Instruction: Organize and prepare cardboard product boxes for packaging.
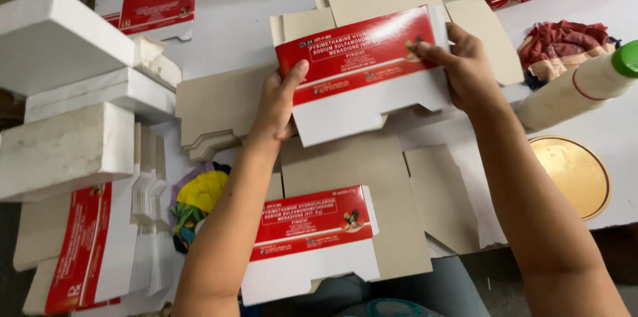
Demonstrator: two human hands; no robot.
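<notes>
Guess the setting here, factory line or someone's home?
Probably a small packaging workshop with carton folding done by hand. Both hands, left hand and right hand, hold a flat red-and-white carton blank. More stacked blanks cover the white table, and a glue-type bottle lies nearby.

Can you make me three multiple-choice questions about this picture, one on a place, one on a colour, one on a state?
1. Where is the bottle?
A. right of the hands
B. under the left arm
C. on the white blocks

2. What colour is its cap?
A. red
B. green
C. blue

3. How is the carton in both hands?
A. crumpled
B. torn in two
C. flat, unfolded

Answers: 1 A, it lies past the right hand; 2 B, the cap shows green; 3 C, left hand and right hand hold it out flat.
</notes>
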